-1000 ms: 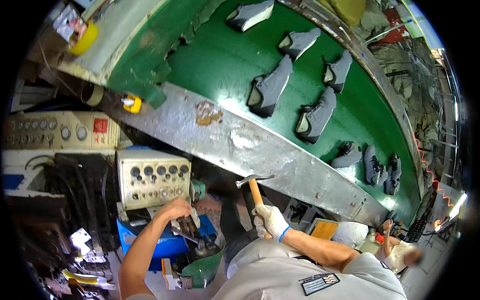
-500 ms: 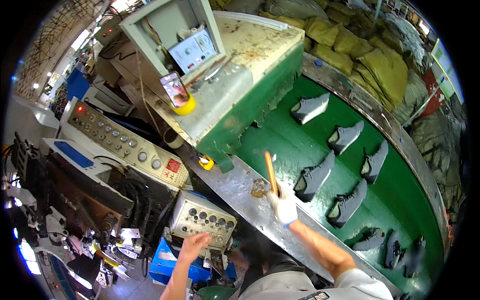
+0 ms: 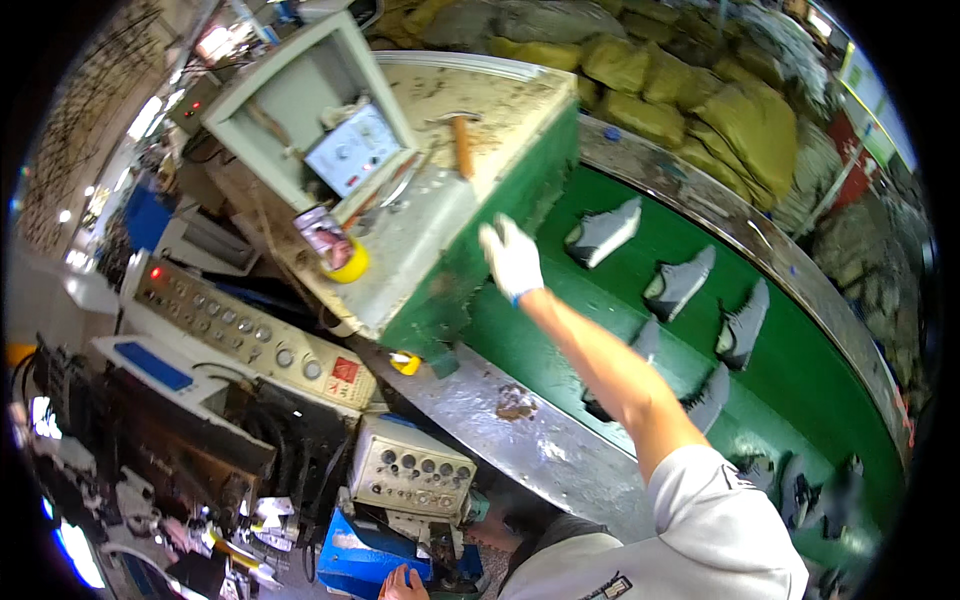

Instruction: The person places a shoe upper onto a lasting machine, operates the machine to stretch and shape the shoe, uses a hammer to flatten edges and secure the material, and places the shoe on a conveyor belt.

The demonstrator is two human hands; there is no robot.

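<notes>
My right hand, in a white glove, reaches out beside the green-sided bench. Its fingers are apart and nothing is in them. Just beyond the fingertips, a hammer with a wooden handle lies on the bench top, its handle end toward my hand. My bare left hand shows only in part at the lower edge, by a blue machine base; its grip is cut off. Several grey shoes, among them a low shoe, stand on the green belt under and beyond my right arm.
An open metal box and a phone on a yellow roll stand on the bench. Control panels with knobs are at left. A metal ledge edges the belt; yellow-green sacks are piled behind it.
My right hand has moved up and left from the ledge and let go of the hammer, which now lies on the bench. My left hand has dropped to the lower edge.
</notes>
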